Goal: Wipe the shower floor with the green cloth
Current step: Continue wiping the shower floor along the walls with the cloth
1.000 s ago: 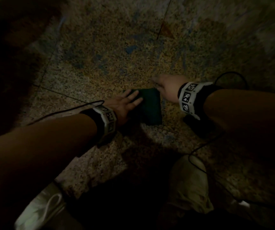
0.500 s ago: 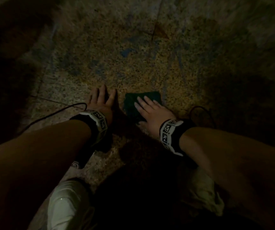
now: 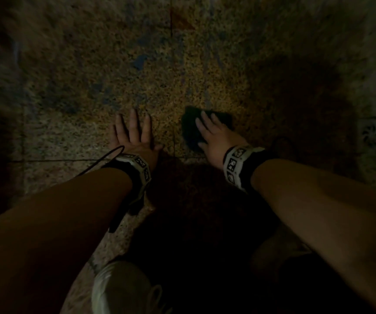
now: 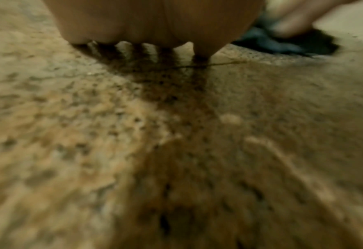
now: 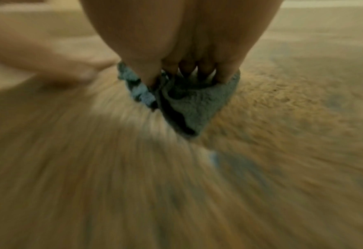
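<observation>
Nearest the camera, a pale shoe [image 3: 119, 288] stands on the speckled shower floor [image 3: 92, 91], with both forearms reaching forward above it. Further out, the left hand [image 3: 135, 137] lies flat on the bare floor, fingers straight and spread, grasping nothing. Just beside it, apart, the right hand [image 3: 216, 137] presses straight fingers down on the bunched green cloth [image 3: 189, 130], which lies on the floor under them

Speckled brown-ochre stone shower floor [image 3: 182, 75]: granular terrazzo look, matt, thin grout lines. Dark green terry cloth [image 5: 189, 107]: nubby, soft pile, rumpled. White shoe [image 3: 119, 288]: smooth, faint sheen.
</observation>
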`<state>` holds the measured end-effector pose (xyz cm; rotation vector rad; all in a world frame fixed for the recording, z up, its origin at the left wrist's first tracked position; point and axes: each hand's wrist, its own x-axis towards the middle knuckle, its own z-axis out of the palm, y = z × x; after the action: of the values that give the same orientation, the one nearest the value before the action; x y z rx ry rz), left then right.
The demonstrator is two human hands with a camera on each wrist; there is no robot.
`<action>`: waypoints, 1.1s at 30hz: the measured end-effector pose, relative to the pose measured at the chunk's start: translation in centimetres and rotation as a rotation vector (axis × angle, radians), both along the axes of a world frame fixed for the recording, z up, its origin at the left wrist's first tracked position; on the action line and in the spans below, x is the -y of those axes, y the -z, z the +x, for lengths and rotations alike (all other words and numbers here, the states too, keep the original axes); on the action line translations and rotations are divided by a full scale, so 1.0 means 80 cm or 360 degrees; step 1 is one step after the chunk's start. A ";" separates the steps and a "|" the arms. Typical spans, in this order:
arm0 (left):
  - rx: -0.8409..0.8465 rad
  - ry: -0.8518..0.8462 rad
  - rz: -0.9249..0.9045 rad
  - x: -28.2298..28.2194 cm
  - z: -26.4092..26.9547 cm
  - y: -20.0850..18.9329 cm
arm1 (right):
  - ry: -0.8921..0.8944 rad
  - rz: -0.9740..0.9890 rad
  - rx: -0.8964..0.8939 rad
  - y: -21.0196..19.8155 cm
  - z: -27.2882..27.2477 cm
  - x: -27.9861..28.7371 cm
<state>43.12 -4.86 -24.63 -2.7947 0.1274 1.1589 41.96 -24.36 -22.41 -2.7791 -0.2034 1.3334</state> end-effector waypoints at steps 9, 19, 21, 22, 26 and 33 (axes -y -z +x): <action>0.0080 0.0269 -0.0048 -0.001 0.003 -0.004 | -0.0041 0.0003 0.0054 0.007 -0.035 0.025; -0.0095 0.0375 -0.0059 0.052 0.033 -0.009 | 0.0022 0.0040 0.0048 0.005 -0.065 0.049; -0.0113 0.0372 -0.0024 0.051 0.036 -0.006 | 0.0069 0.0013 0.0083 0.005 -0.045 0.048; -0.0126 0.0368 -0.0006 0.051 0.038 -0.005 | 0.0116 0.0011 0.0094 0.004 -0.032 0.047; -0.0137 0.0371 0.0011 0.052 0.037 -0.008 | 0.0215 0.0025 0.0104 0.002 0.002 0.046; -0.0135 0.0392 0.0040 0.054 0.035 -0.015 | 0.0021 0.0060 0.0086 0.003 -0.006 0.061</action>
<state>45.93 -9.14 -23.45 -2.6153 0.4473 1.2070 41.50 -29.20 -22.64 -2.7822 -0.2103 1.2393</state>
